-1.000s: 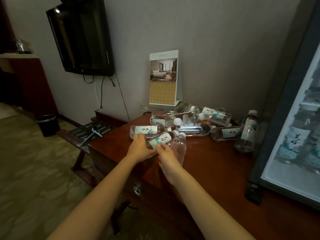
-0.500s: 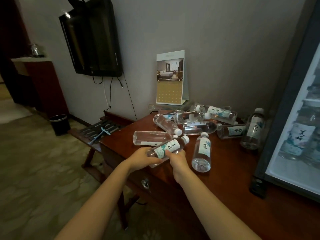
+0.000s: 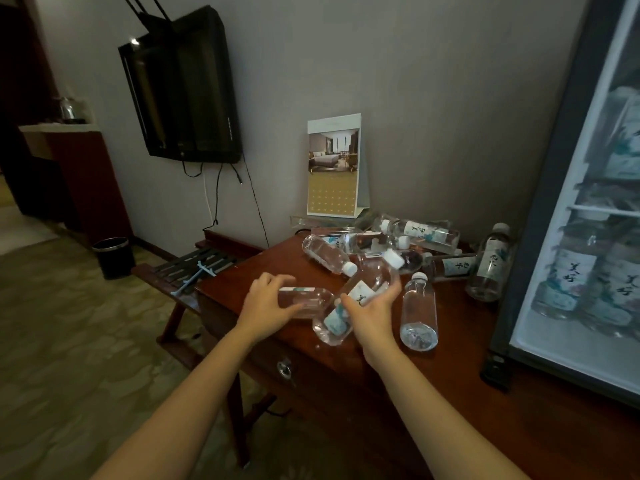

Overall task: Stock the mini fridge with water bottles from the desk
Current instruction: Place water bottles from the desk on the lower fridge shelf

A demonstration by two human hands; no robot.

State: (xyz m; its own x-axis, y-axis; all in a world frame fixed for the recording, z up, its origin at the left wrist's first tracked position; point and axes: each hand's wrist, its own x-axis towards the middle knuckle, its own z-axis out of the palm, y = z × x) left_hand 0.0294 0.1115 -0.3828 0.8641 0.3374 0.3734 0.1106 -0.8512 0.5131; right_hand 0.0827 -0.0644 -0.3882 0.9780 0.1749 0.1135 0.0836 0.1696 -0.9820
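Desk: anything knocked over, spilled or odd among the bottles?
Yes. Most lie on their sides in a jumbled pile of bottles beside the calendar; only the near bottle and the fridge-side bottle stand upright. The left hand grips a lying bottle, the right hand a tilted bottle. No spill shows on the desk.

Through the glass door of the mini fridge (image 3: 540, 237), 2 shelved bottles (image 3: 568, 278) carry white labels with the black brush characters 美好, written top to bottom. Like labels sit on the upright bottle (image 3: 488, 265) near the back edge of the worktop (image 3: 467, 341) and on the tilted bottle (image 3: 356, 296) near its front edge, but their characters are too blurred to read. The lying bottle (image 3: 308, 301) beside it shows only a label edge. The calendar (image 3: 334, 168) at the back edge has a grid of numerals too small to read.
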